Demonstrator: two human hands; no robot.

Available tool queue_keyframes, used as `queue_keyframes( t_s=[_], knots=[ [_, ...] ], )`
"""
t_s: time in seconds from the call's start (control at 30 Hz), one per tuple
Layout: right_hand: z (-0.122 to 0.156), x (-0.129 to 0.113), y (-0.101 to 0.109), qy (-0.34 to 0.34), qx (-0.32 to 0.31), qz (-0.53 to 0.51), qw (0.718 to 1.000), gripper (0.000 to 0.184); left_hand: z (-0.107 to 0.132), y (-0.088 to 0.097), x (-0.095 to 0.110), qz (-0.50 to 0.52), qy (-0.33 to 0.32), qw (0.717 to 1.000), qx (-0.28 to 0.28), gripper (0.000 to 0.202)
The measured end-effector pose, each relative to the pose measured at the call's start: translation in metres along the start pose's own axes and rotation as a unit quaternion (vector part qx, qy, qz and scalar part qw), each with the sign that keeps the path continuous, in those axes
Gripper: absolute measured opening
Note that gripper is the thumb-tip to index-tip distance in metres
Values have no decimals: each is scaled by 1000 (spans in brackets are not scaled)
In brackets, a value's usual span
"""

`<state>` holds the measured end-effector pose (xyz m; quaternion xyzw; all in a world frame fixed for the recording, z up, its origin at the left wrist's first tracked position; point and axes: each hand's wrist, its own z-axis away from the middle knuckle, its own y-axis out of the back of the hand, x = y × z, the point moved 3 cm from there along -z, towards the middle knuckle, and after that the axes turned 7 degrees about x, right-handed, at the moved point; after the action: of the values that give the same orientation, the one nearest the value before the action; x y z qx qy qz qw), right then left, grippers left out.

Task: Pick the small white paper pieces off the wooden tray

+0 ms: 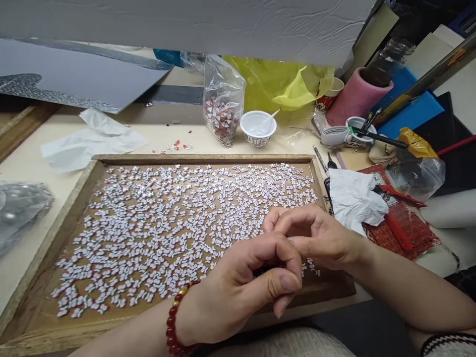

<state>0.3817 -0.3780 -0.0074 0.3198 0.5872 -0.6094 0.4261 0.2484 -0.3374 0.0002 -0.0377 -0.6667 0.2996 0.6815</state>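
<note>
A shallow wooden tray [55, 233] lies in front of me, covered with several small pale pink-and-white pieces [167, 218] spread across its brown floor. My left hand [241, 287], with a red bead bracelet at the wrist, hovers over the tray's near right corner, its fingers curled and thumb pressed to the fingertips. My right hand [320, 235] meets it from the right, fingers bent and pinched against the left hand's fingers. Whatever sits between the two hands is hidden by the fingers.
Behind the tray stand a clear bag of red-and-white pieces [222, 111], a white cup with a spoon [258, 128] and a yellow bag [282, 84]. Crumpled tissue [353, 196], red scissors [397, 225] and brushes [372, 134] lie right. White paper [89, 139] lies left.
</note>
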Motion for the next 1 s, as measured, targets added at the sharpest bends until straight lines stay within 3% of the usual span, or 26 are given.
queue_keyframes(
  t_s=[0.17, 0.5, 1.0],
  knots=[
    [-1, 9, 0, -23, 20, -35, 999, 13, 0, 0, -3, 0, 13, 1000, 20, 20],
    [-2, 6, -1, 28, 64, -9, 998, 14, -1, 1, -2, -13, 24, 998, 56, 22],
    [-1, 2, 1, 68, 76, 67, 993, 7, 0, 2, -3, -12, 26, 999, 43, 20]
  ],
)
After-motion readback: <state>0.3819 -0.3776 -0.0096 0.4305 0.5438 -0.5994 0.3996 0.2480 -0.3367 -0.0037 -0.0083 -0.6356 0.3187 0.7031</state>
